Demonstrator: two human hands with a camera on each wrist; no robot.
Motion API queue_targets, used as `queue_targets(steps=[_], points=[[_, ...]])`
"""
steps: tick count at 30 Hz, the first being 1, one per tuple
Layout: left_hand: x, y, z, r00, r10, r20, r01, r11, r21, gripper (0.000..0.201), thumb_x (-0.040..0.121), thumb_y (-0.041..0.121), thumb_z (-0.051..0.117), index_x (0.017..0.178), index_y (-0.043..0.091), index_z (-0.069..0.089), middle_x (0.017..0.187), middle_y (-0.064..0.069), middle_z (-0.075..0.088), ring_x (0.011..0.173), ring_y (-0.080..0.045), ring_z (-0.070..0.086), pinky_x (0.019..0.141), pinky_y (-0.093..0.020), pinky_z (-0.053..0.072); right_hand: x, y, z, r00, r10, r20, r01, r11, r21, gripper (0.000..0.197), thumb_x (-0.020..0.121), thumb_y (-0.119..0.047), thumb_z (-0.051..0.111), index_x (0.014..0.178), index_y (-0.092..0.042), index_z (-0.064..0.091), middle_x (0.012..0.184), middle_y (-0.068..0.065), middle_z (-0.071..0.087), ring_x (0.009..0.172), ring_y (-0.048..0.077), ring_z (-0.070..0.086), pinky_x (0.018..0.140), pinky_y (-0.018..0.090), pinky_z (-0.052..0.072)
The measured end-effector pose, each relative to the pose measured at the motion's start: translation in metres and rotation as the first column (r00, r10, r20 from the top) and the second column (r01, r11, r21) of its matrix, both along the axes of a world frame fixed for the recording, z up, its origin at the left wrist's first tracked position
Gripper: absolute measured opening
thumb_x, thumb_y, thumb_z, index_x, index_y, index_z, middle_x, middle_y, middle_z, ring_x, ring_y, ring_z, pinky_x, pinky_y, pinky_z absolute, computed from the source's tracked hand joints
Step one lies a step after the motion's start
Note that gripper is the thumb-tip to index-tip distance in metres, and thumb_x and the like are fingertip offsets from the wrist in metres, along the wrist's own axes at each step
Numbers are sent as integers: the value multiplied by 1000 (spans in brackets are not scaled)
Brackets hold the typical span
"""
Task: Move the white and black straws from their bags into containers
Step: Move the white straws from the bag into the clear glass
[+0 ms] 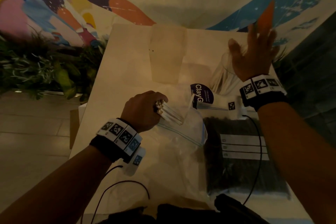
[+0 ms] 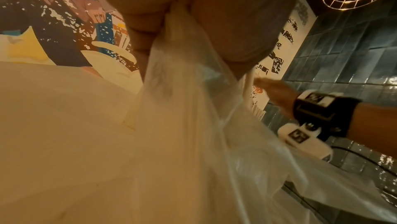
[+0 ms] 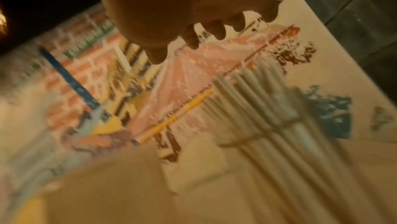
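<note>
My left hand [image 1: 154,107] grips a bundle of white straws [image 1: 170,113] at the mouth of a clear zip bag [image 1: 181,143]. In the left wrist view that bag [image 2: 193,125] hangs under my left hand [image 2: 171,28]. My right hand [image 1: 254,49] hovers with fingers spread and empty above a clear container [image 1: 222,71] holding white straws [image 3: 268,108]. Its fingertips [image 3: 217,32] show blurred in the right wrist view. A second, empty translucent container [image 1: 167,54] stands at the table's far middle. The bag of black straws [image 1: 241,162] lies flat at the front right.
A purple-labelled packet [image 1: 201,94] and one loose white straw [image 1: 190,102] lie between the bags and containers. The white table [image 1: 118,71] ends at plants [image 1: 41,71] on the left and a painted wall behind. Wrist cables trail across the front.
</note>
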State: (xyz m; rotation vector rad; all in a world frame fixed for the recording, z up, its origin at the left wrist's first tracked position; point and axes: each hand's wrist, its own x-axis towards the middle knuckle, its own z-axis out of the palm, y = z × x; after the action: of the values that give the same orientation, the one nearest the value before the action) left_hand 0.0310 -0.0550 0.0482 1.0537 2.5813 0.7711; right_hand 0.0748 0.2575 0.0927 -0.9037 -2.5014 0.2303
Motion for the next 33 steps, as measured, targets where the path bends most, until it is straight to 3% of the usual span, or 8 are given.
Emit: queue_targets(steps=[2, 5, 9, 12, 18, 24, 29, 33], points=[[0, 0, 0, 1000, 7, 1, -7, 1000, 1, 39, 73, 23, 59, 111, 31, 63, 108, 2, 65, 91, -29, 61, 71, -39, 51, 10, -27, 15, 957, 137, -257, -165, 982, -90, 60, 90, -48, 53, 140, -17, 40, 147, 10, 39, 133, 26, 38, 110, 41, 30], [0, 1, 0, 1000, -5, 8, 5, 1000, 1, 39, 74, 17, 64, 111, 30, 63, 109, 1, 65, 91, -30, 61, 71, -38, 51, 34, -81, 12, 940, 301, -159, -341, 807, -482, 51, 81, -18, 67, 130, -20, 50, 118, 1, 61, 96, 17, 60, 91, 33, 49], [1, 3, 0, 1000, 15, 10, -15, 1000, 18, 49, 75, 22, 66, 122, 32, 55, 121, 2, 60, 104, -30, 58, 81, -40, 50, 55, -111, -26, 878, 347, 329, -91, 798, -596, 87, 74, -18, 69, 147, -20, 22, 144, 6, 43, 125, 28, 48, 104, 40, 42], [4, 4, 3, 996, 68, 64, -73, 993, 88, 66, 71, 33, 63, 133, 33, 42, 132, 2, 52, 115, -27, 53, 89, -43, 47, 64, -132, -37, 823, 464, 327, -84, 669, -739, 95, 72, -17, 72, 149, -23, 17, 148, 6, 35, 131, 26, 39, 107, 36, 36], [4, 1, 14, 950, -24, 312, -82, 943, 322, 99, 48, 42, 70, 138, 36, 29, 139, 4, 37, 121, -13, 44, 92, -34, 46, 74, -171, -54, 811, 565, 149, -534, 821, -202, 57, 80, -27, 61, 132, -6, 48, 134, 12, 52, 128, 32, 44, 112, 43, 24], [4, -6, 7, 832, -123, 541, -154, 886, 438, 117, 53, -19, 78, 141, 31, 19, 146, 9, 24, 102, 12, 53, 69, -14, 51, 84, -180, -64, 845, 492, -208, -516, 854, -74, 47, 84, -18, 67, 126, -4, 53, 129, 12, 55, 115, 23, 55, 96, 29, 49], [7, -6, -8, 865, 3, 501, -196, 923, 333, 104, 50, 6, 88, 140, 16, 37, 126, 3, 50, 112, -13, 51, 79, -17, 46, 91, -184, -65, 857, 419, -302, -435, 900, 13, 44, 80, -16, 69, 121, -7, 55, 116, 11, 58, 109, 19, 53, 93, 21, 45], [9, -8, -16, 884, -6, 467, -186, 913, 363, 72, 46, 27, 80, 115, 23, 59, 104, 1, 66, 99, -20, 62, 84, -39, 52, 96, -187, -72, 927, 340, -160, -370, 901, -227, 56, 81, -25, 68, 132, -14, 45, 120, 4, 55, 97, 17, 61, 75, 30, 58]])
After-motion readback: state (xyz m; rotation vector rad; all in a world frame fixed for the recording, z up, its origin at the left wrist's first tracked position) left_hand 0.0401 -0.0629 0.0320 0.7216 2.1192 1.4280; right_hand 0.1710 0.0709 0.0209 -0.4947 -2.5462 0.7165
